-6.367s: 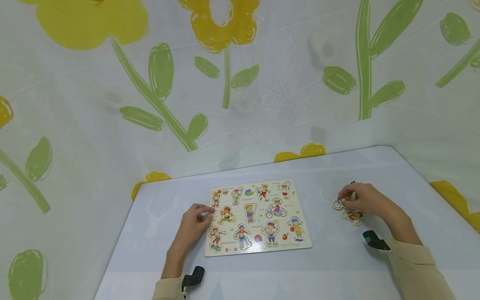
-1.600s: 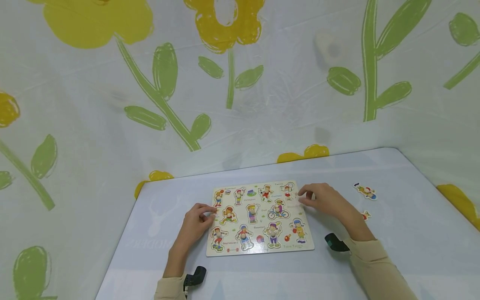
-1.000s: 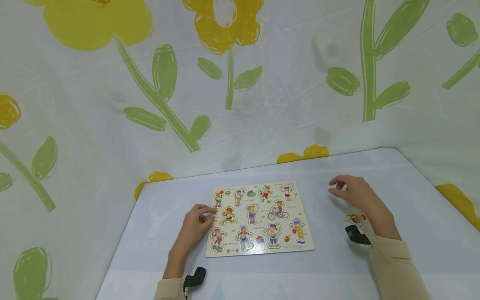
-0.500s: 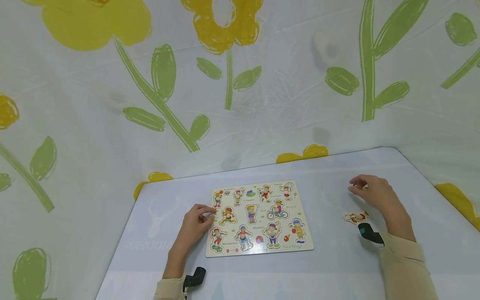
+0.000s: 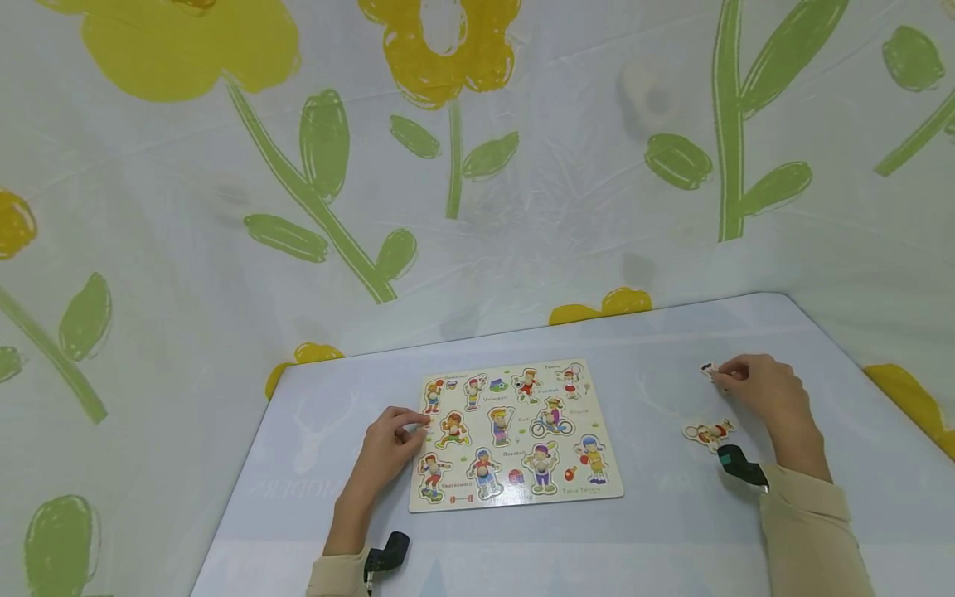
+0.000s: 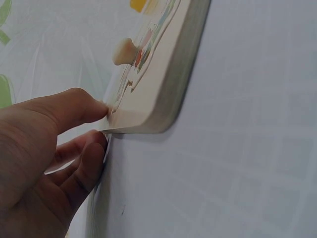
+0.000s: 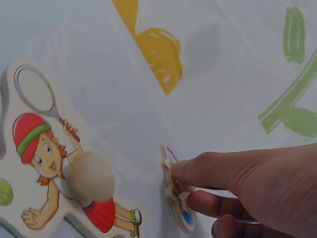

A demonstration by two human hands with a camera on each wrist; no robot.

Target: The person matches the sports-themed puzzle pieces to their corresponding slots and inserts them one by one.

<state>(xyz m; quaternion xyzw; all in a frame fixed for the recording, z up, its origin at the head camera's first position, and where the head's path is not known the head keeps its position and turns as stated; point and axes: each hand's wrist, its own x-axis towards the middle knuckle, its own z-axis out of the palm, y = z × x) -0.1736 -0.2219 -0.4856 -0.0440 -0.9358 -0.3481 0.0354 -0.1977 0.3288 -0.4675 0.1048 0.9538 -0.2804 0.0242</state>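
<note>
My left hand (image 5: 390,439) grips the left edge of a wooden peg puzzle board (image 5: 479,433) printed with cartoon sports figures. In the left wrist view, its fingertips (image 6: 99,110) sit at the board's edge (image 6: 171,94), near a round wooden knob (image 6: 124,52). Over to the right, my right hand (image 5: 768,400) pinches a small puzzle piece (image 5: 707,369), mostly hidden behind the fingers. The right wrist view shows this piece (image 7: 171,193) tilted up on its edge. Nearer me lies a tennis player puzzle piece (image 5: 705,433), its round knob (image 7: 91,176) facing up.
The white table (image 5: 522,539) extends around the board, with its far edge against a flowered cloth (image 5: 552,182). A black wrist camera (image 5: 740,466) on the right forearm overlaps the tennis piece's near edge in the head view. Another wrist camera (image 5: 388,551) sits on the left.
The bicycle piece, earlier under the right hand, now lies in the board. The right hand has moved back rightward from the board and taken hold of another piece. The left hand stays put.
</note>
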